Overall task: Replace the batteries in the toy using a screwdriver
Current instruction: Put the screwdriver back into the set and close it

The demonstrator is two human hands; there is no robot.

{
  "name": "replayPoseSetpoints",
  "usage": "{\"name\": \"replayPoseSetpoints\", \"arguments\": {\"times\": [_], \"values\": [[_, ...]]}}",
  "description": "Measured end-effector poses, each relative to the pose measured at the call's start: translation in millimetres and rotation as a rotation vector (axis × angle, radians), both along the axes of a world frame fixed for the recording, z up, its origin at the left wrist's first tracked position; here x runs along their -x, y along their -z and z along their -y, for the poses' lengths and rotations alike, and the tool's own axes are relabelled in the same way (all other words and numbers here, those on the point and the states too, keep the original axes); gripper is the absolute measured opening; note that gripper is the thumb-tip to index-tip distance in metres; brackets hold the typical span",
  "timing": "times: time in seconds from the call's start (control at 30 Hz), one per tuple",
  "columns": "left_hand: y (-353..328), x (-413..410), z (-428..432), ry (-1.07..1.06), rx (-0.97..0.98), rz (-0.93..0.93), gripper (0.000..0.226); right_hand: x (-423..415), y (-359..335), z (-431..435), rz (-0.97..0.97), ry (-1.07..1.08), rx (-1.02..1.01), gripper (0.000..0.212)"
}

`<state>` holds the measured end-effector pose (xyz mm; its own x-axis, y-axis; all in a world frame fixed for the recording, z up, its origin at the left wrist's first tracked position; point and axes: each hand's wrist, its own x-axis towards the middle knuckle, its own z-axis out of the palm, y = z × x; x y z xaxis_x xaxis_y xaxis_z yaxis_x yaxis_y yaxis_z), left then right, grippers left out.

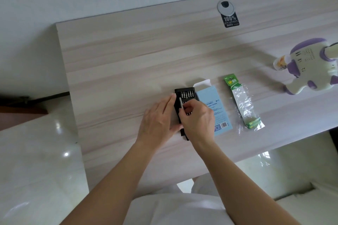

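Head view, looking down on a pale wood-grain surface (118,64). Near its front edge, a black case (185,91) lying flat and open, long axis running away from the person, with a row of metal bits (187,94) slotted in at its far end. Left hand (159,117) at the case's left side, fingers fairly straight and pressed to that edge, thumb laid on the near end, bracing rather than clenched. Right hand (198,117) over the case's middle, fingertips pinching a slim silver screwdriver (180,103). Screwdriver parallel to the case's long side, just inside its left edge, far end free and pointing away from the person, near end hidden under the fingers; tip end not discernible. Just beside the case's right side, a light blue box (215,109) lying flat on the same axis, white flap open at its far end, contents out of sight. Right of the case beyond the box, a clear battery pack (243,102), also lengthwise away from the person, green card at the far end, green batteries (253,124) in the near end. Well to the right of the case and farther back, the white and purple toy (311,67) lying down, perforated speaker panel facing up, partly cut by the frame edge. Far behind the case, a round metal cable port (226,6) with a black sticker (230,21) just beside it on the near side.
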<state>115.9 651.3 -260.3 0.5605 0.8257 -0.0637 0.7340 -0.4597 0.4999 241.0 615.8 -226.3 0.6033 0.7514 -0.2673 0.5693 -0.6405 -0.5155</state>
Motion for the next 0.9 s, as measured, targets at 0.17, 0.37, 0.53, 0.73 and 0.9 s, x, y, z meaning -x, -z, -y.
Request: {"name": "replayPoseSetpoints", "arguments": {"times": [0.17, 0.37, 0.53, 0.73, 0.9], "values": [[5, 2, -5, 0.046, -0.02, -0.009, 0.084, 4, 3, 2, 0.054, -0.025, -0.019, 0.009], [11, 3, -4, 0.043, -0.03, -0.068, 0.086, 9, 6, 3, 0.112, -0.011, -0.069, 0.013], [13, 3, -4, 0.039, -0.022, -0.077, 0.089, 7, 6, 3, 0.096, -0.029, -0.061, 0.015], [14, 5, -5, 0.061, -0.023, -0.092, 0.083, 5, 8, 4, 0.086, -0.024, -0.063, 0.017], [14, 5, -4, 0.063, -0.074, -0.074, 0.079, 3, 9, 4, 0.051, -0.031, -0.069, 0.017]]}}
